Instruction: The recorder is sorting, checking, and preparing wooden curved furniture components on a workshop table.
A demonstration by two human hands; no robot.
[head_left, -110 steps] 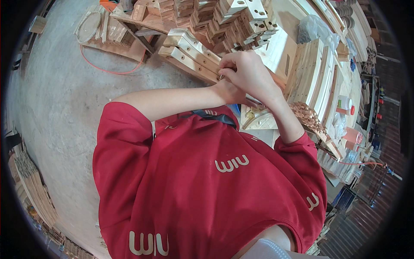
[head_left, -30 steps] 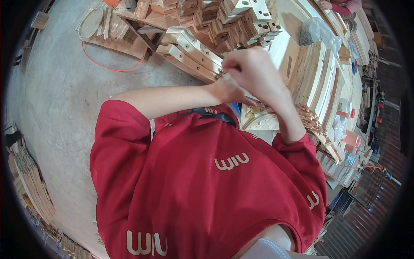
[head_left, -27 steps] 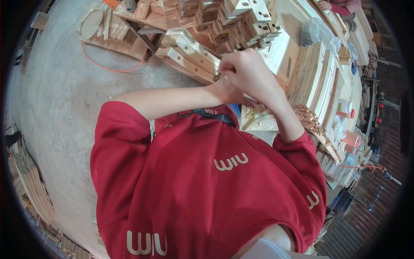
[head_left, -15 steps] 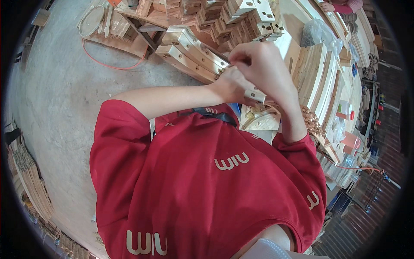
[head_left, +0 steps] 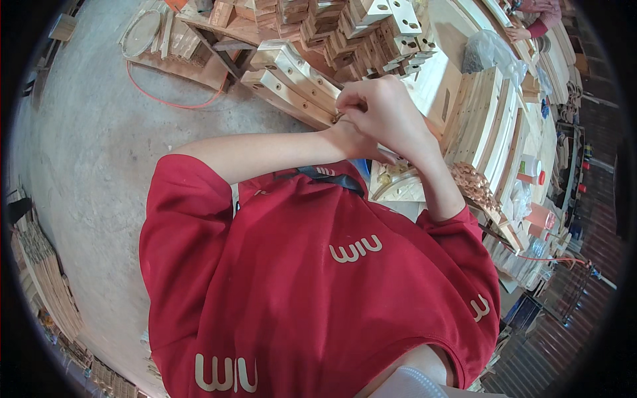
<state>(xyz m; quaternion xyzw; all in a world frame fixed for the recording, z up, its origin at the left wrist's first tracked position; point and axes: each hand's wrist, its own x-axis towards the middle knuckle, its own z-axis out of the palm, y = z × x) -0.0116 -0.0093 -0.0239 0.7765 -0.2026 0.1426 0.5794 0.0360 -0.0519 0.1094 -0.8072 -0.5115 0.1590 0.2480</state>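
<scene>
My right hand point(head_left: 388, 113) is closed in a pinch, fingertips pressed to the end of a pale curved wooden piece with round holes point(head_left: 292, 69). Something small and brownish sits at the fingertips; I cannot make out what it is. My left hand point(head_left: 345, 140) lies just under the right one, mostly covered by it, its forearm reaching in from the left across my red shirt. A second similar curved piece point(head_left: 272, 89) lies beside the first.
Stacks of drilled wooden blocks point(head_left: 371, 20) fill the bench behind. Upright wooden panels point(head_left: 491, 113), a plastic bag point(head_left: 488, 53) and a heap of copper-coloured fittings point(head_left: 471, 182) are at right. An orange hose point(head_left: 172, 103) lies on the concrete floor. Another person's sleeve point(head_left: 541, 16) shows top right.
Both hands stay together at the curved piece. They rose slightly half a second ago and have come back down a little.
</scene>
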